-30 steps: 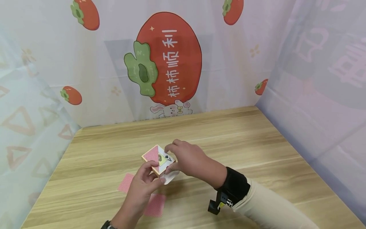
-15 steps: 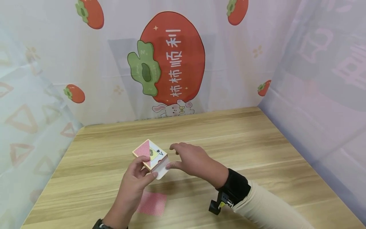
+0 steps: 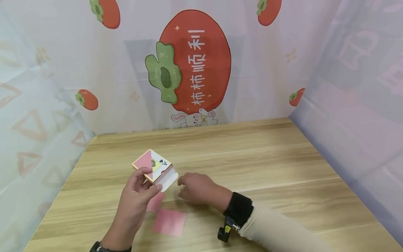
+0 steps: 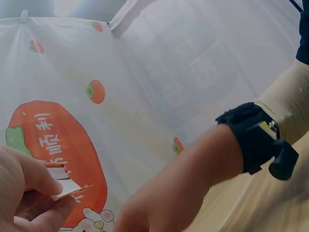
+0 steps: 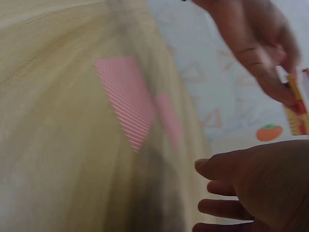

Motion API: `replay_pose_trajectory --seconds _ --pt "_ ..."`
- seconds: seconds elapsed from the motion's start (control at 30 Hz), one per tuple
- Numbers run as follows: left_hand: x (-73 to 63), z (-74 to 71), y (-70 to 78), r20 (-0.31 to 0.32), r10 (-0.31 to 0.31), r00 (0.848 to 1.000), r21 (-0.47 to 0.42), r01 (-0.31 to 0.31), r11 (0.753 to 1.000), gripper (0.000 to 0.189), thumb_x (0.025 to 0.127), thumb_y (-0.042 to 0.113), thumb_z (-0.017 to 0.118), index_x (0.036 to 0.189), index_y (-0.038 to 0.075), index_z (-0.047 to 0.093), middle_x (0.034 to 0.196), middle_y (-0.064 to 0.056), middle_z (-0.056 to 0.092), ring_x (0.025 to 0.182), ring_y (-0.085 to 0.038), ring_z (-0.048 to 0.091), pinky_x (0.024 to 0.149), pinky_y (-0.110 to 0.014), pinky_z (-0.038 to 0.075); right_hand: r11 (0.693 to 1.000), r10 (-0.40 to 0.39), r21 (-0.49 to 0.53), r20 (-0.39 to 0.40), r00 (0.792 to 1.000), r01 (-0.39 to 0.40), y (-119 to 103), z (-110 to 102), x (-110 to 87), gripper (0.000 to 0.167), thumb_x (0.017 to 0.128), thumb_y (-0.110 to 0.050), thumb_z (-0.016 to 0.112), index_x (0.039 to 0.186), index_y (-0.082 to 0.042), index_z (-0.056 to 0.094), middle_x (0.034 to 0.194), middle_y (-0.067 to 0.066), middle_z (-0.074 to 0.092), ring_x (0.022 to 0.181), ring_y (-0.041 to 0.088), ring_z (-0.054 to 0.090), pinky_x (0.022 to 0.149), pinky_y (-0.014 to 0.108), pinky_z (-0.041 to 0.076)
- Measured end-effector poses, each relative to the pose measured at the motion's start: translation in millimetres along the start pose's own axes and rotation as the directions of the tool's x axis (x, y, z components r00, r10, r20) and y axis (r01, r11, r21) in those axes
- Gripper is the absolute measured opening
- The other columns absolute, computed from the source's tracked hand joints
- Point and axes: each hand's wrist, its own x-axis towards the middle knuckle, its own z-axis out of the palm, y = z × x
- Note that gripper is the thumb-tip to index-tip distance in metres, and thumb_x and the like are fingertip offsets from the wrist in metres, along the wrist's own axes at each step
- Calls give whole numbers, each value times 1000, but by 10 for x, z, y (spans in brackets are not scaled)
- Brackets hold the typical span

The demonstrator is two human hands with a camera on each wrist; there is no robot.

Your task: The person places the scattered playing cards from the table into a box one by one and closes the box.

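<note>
My left hand [image 3: 135,196] grips a playing card box [image 3: 152,164] above the table, fingers on one side and thumb by the flap. The box is patterned red and white, with an ace of spades printed on it. Its white flap [image 3: 168,179] hangs open, and card edges [image 4: 58,172] show inside in the left wrist view. To the right of the box, my right hand [image 3: 196,189] hovers with loosely bent fingers and holds nothing. Two red-backed playing cards lie face down below: a nearer card [image 3: 170,222] and a farther card [image 3: 155,202], partly hidden by the left hand.
The wooden table [image 3: 267,157] stretches out around the cards. A printed curtain [image 3: 261,70] stands along its back edge, and more cloth hangs at the left and right sides.
My left hand has carried the box leftward. The right hand has come away from the flap and dropped lower, towards the cards on the table.
</note>
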Motion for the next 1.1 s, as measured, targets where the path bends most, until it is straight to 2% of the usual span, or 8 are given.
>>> replay_pose_trajectory --seconds 0.2,0.37,0.47,0.6,0.7,0.8,0.93,1.1 --pt "-27 -31 2 0 19 1000 -14 -19 1000 55 85 -15 67 132 7 46 133 -5 53 110 -16 59 86 -24 56 995 -95 8 -60 994 96 -164 225 192 38 91 -28 72 128 -19 67 86 -8 66 74 10 58 61 22 47" --pt "-44 -52 15 -12 24 1000 -15 -25 1000 54 86 -15 66 130 8 47 132 -4 54 109 -16 59 86 -23 55 1000 -15 25 -50 999 16 -395 318 380 35 90 -28 70 124 -26 61 70 -12 54 60 9 48 51 25 40" --pt "-63 -65 25 -25 20 999 -12 -21 1000 53 86 -14 67 130 9 48 130 -3 55 107 -16 58 83 -23 56 1000 -13 18 -62 998 14 -521 363 472 33 86 -33 72 117 -28 61 79 -16 56 68 6 50 56 23 41" --pt "-80 -74 35 -34 21 999 -19 -21 1000 54 85 -14 67 130 9 48 129 -3 56 106 -16 58 79 -24 55 992 -127 -33 -98 987 125 -660 411 514 57 78 -42 79 126 -22 55 104 -17 60 95 1 51 82 19 45" --pt "-87 -81 36 -43 34 998 -30 -36 999 54 84 -17 66 129 9 49 130 -2 57 109 -17 59 83 -24 55 964 -212 -176 -62 975 199 -780 457 507 79 77 -56 77 137 -16 47 129 -14 53 122 4 41 108 23 32" --pt "-94 -94 34 -53 48 997 -40 -50 998 54 83 -19 65 127 9 51 130 -2 58 110 -16 60 86 -24 55 926 -254 -279 35 967 253 -904 502 491 79 78 -64 72 137 -16 49 135 -13 48 132 7 30 116 28 22" --pt "-98 -119 37 -58 58 997 -46 -61 997 53 83 -19 65 126 9 52 125 0 61 106 -14 61 80 -25 57 885 -309 -288 224 924 366 -1019 504 405 49 87 -56 65 123 -23 60 133 -15 48 128 6 30 111 31 26" --pt "-102 -153 51 -57 69 996 -39 -71 997 53 84 -19 65 126 10 52 124 2 62 104 -13 62 80 -24 57 810 -449 -226 356 820 542 -1100 450 128 23 96 -46 62 118 -39 60 119 -22 52 108 3 41 88 27 39"
